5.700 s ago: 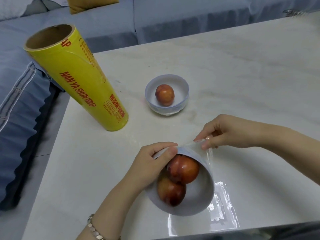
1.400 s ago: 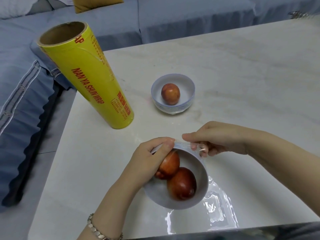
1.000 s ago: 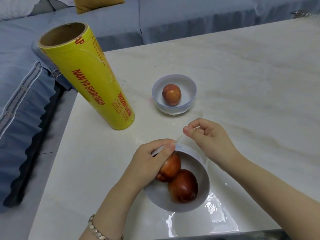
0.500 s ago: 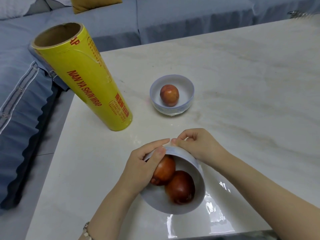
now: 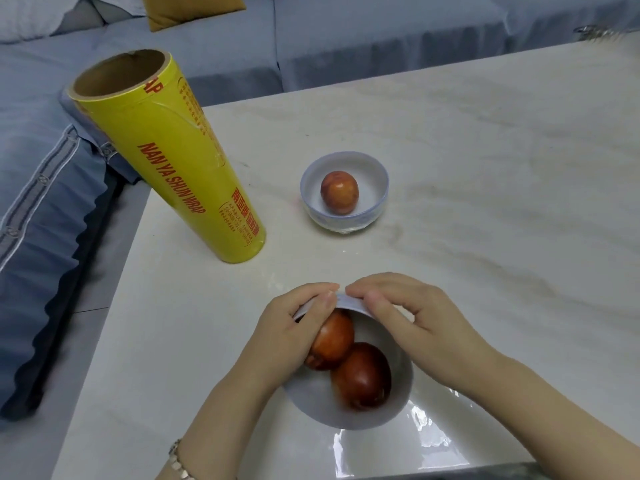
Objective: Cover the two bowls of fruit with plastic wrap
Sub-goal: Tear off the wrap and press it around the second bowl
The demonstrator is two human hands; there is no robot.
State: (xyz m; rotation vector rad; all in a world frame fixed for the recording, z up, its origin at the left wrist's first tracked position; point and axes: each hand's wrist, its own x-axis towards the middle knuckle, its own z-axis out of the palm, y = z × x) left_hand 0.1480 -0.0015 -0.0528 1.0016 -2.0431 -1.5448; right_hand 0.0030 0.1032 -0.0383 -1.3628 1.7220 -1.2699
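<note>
A white bowl (image 5: 322, 407) with two red fruits (image 5: 362, 375) is tilted toward me near the table's front edge. My left hand (image 5: 294, 330) grips its far rim, thumb over the inside against a fruit. My right hand (image 5: 405, 317) curls over the rim beside it, pressing clear plastic wrap (image 5: 426, 441) there; the rest of the sheet lies crumpled on the table under the bowl. A second white bowl (image 5: 375, 183) with one red fruit (image 5: 339, 192) stands further back, with film visible around its base. The yellow plastic wrap roll (image 5: 173, 161) stands upright at the left.
The pale marble table (image 5: 485, 168) ends at the left beside a blue sofa (image 5: 52, 202) with a mustard cushion (image 5: 187, 8) behind. The table's front edge runs just below the near bowl.
My right hand pulled the wrap's edge up past the bowl's far rim, then came down onto the rim next to my left hand. The bowl stays tilted toward me.
</note>
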